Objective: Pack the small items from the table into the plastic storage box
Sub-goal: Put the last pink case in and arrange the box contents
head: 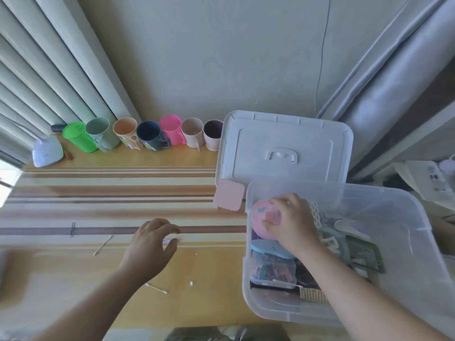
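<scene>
We see a cotton swab [156, 288] on the table [209, 267], nearer than our left hand [150, 244]; its fingers, loosely spread, curl over a small pale item [170, 241], grip unclear. Our right hand [290, 223] is inside the clear storage box [270, 311], fingers wrapped on a pink ball [264, 223]. Beyond the fingertips lies the white lid [283, 146]; cups [147, 135] line the wall.

One head-worn wide-angle view looks steeply down and forward over the striped table [98, 193] toward the wall.
</scene>
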### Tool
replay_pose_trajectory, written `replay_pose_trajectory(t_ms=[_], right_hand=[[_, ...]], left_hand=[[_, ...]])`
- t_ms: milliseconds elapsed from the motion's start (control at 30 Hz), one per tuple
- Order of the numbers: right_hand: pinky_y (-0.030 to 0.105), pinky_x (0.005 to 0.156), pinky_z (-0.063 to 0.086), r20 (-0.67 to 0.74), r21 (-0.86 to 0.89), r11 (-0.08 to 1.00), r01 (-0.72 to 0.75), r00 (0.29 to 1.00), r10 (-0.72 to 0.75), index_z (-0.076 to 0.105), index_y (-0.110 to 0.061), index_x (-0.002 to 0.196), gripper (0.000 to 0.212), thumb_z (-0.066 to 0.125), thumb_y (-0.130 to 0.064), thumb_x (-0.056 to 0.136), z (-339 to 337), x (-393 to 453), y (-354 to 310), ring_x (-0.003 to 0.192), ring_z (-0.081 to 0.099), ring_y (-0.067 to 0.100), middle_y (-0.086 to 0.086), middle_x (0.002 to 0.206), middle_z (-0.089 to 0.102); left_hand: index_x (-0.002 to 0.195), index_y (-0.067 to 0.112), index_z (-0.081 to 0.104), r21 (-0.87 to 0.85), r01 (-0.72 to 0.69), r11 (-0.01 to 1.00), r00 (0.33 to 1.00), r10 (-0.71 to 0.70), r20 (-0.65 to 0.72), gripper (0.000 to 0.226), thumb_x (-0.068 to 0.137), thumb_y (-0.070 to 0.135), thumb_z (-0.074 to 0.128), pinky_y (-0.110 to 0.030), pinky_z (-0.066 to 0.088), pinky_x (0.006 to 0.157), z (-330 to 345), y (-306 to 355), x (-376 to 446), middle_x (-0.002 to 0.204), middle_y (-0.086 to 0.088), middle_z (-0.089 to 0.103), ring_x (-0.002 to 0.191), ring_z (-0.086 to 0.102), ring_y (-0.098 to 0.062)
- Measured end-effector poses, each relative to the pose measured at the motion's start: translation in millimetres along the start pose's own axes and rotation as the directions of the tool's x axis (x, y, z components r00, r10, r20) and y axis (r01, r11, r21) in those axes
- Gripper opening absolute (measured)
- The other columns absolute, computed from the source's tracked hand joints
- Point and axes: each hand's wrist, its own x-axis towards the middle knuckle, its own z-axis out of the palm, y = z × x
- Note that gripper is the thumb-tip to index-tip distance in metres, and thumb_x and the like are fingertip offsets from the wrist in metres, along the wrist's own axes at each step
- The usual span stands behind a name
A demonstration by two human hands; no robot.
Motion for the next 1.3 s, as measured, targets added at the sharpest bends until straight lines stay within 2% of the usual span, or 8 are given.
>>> replay_pose_trajectory(t_ms=[133,267,400,533,833,1067,1167,1300], right_hand=[[0.037,0.085,0.041,-0.284,0.09,0.994,0.062,0.958,-0.034,0.074,-0.017,0.102,0.029,0.085,-0.024,0.076,-7,7,-37,0.096,0.054,0.033,0.004,0.104,0.058],[0.036,0.078,0.044,-0.346,0.075,0.955,0.288,0.906,-0.245,0.071,-0.018,0.104,0.023,0.07,-0.027,0.082,7,35,-106,0.094,0.052,0.029,0.004,0.103,0.057],[0.04,0.075,0.053,-0.069,-0.032,0.977,0.212,0.975,-0.213,0.069,-0.02,0.114,0.039,0.079,-0.021,0.077,58,71,-154,0.104,0.052,0.031,0.004,0.115,0.053],[0.044,0.091,0.049,0.234,-0.229,0.97,-0.085,0.962,0.139,0.049,-0.036,0.135,0.061,0.074,-0.046,0.081,105,95,-150,0.121,0.039,0.034,0.003,0.14,0.033],[0.051,0.103,0.036,0.279,-0.399,0.893,-0.207,0.901,0.333,0.008,-0.06,0.144,0.098,0.071,-0.018,0.082,135,106,-119,0.13,0.033,0.037,0.005,0.148,0.028],[0.049,0.098,0.043,0.407,-0.268,0.949,-0.164,0.874,0.266,0.012,-0.05,0.15,0.106,0.083,-0.043,0.071,134,62,-157,0.127,0.04,0.039,0.008,0.144,0.031],[0.049,0.096,0.042,0.541,-0.185,0.973,-0.14,0.811,0.22,0.015,-0.051,0.147,0.106,0.083,-0.038,0.066,147,25,-168,0.126,0.036,0.037,0.007,0.142,0.029],[0.049,0.097,0.042,0.558,-0.164,0.976,-0.141,0.803,0.21,0.01,-0.055,0.148,0.105,0.079,-0.035,0.072,158,-12,-168,0.128,0.033,0.036,0.006,0.143,0.028]], left_hand=[[0.106,0.033,0.073,0.037,0.172,0.984,0.982,-0.175,0.073,0.024,0.085,0.021,0.075,-0.038,0.045,0.087,-7,-66,2,0.11,0.009,0.06,0.108,0.058,-0.025],[0.115,0.034,0.07,0.081,0.197,0.977,0.961,-0.209,0.183,0.03,0.085,0.026,0.073,-0.044,0.048,0.095,-7,-113,6,0.121,0.005,0.058,0.121,0.052,-0.027],[0.127,0.041,0.061,0.126,0.177,0.976,0.936,-0.207,0.285,0.039,0.088,0.037,0.066,-0.043,0.05,0.094,-4,-137,14,0.131,0.01,0.05,0.126,0.045,-0.02],[0.137,0.045,0.051,0.161,0.079,0.984,0.912,-0.136,0.388,0.046,0.091,0.042,0.055,-0.04,0.047,0.101,0,-135,30,0.138,0.013,0.043,0.128,0.045,-0.018],[0.146,0.055,0.027,0.129,-0.041,0.991,0.862,-0.03,0.506,0.073,0.084,0.031,0.056,-0.034,0.048,0.101,36,-128,41,0.147,0.011,0.031,0.135,0.039,-0.018],[0.15,0.054,0.021,0.249,-0.147,0.957,0.873,0.008,0.487,0.08,0.084,0.021,0.051,-0.029,0.051,0.088,63,-120,53,0.138,0.009,0.033,0.12,0.04,-0.021],[0.142,0.057,0.032,0.282,-0.162,0.946,0.893,0.018,0.45,0.07,0.088,0.015,0.047,-0.027,0.045,0.082,72,-118,58,0.127,0.009,0.043,0.112,0.044,-0.02],[0.103,0.044,0.047,0.21,-0.194,0.958,0.875,0.073,0.478,0.014,0.1,0.031,0.043,-0.029,0.039,0.078,74,-116,62,0.123,0.017,0.057,0.115,0.055,-0.014]])
